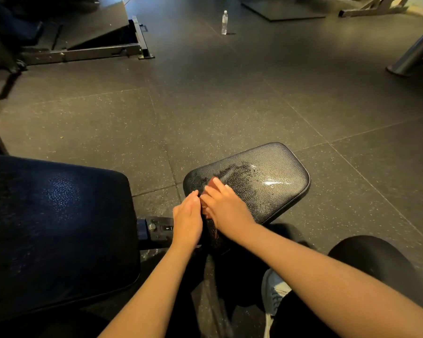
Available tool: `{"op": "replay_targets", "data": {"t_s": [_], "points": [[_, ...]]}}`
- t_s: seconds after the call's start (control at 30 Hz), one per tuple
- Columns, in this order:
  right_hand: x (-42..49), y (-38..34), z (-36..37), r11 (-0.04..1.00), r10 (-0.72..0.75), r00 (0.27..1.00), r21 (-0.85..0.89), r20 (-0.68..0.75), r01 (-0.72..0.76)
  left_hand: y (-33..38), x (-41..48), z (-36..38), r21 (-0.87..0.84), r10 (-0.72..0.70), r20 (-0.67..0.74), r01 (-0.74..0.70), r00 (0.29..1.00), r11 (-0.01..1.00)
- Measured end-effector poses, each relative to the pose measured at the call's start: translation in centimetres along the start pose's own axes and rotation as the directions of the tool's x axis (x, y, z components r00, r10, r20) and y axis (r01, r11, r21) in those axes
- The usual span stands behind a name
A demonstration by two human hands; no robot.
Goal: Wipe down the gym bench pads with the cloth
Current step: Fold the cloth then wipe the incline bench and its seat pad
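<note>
Cloth is what I watch first: a small reddish bit of it shows between my two hands, low in the middle of the frame, on the near end of the small pad. My right hand lies flat on it with straight fingers, pressing down. My left hand is flat too and touches its side; it grips nothing. I see wet streaks in the pad's middle and a shiny spot to their right. To wipe well, I think I should push in long, slow lines to the far edge, then do the big pad at lower left
</note>
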State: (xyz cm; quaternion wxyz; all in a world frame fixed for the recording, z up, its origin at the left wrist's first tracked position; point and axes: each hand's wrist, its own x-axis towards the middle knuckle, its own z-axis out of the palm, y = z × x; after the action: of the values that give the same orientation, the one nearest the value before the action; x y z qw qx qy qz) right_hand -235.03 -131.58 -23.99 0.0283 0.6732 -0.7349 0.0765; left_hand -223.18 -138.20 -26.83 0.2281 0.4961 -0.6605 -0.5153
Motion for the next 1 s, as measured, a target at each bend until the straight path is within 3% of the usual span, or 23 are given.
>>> {"op": "replay_targets", "data": {"t_s": [0.2, 0.33, 0.4, 0.57, 0.63, 0.77, 0.83, 0.9, 1.0], "points": [[3.1, 2.9, -0.9, 0.945, 0.321, 0.944, -0.037, -0.074, -0.325, 0.0, 0.4, 0.6, 0.015, -0.049, -0.016, 0.049, 0.999, 0.999], [2.7, -0.1, 0.4, 0.999, 0.043, 0.999, -0.025, 0.021, -0.043, 0.1, 1.5, 0.2, 0.054, 0.011, -0.04, -0.009, 0.999, 0.999], [3.5, 0.7, 0.3, 1.0, -0.03, 0.997, 0.006, 0.07, 0.03, 0.2, 2.2, 0.0, 0.048, 0.03, -0.048, -0.027, 0.998, 0.998], [6.9, 3.1, 0.4, 0.967, 0.253, 0.967, -0.008, -0.033, -0.253, 0.7, 3.5, -0.3, 0.102, 0.051, -0.027, -0.049, 0.998, 0.994], [8.1, 1.8, 1.0, 0.968, 0.25, 0.968, 0.017, -0.011, -0.25, 0.9, 3.9, -0.6, 0.075, 0.049, -0.04, -0.046, 0.998, 0.996], [9.0, -1.1, 2.9, 0.99, -0.068, 0.982, 0.136, 0.178, 0.044, 0.4, 4.3, -1.9, -0.01, -0.101, -0.149, 0.1, 0.984, 0.995], [9.3, -0.4, 2.8, 0.984, -0.128, 0.973, 0.144, 0.194, 0.101, -0.2, 4.4, -2.1, -0.062, -0.136, -0.138, 0.129, 0.981, 0.99], [9.5, 0.7, 2.3, 0.993, -0.082, 0.99, 0.089, 0.118, 0.072, -0.6, 4.4, -1.6, -0.057, -0.109, -0.096, 0.104, 0.989, 0.993], [9.6, 1.1, 1.7, 0.987, 0.147, 0.989, 0.066, 0.021, -0.148, -0.9, 4.5, -1.0, 0.007, -0.094, -0.051, 0.094, 0.994, 0.996]]}}
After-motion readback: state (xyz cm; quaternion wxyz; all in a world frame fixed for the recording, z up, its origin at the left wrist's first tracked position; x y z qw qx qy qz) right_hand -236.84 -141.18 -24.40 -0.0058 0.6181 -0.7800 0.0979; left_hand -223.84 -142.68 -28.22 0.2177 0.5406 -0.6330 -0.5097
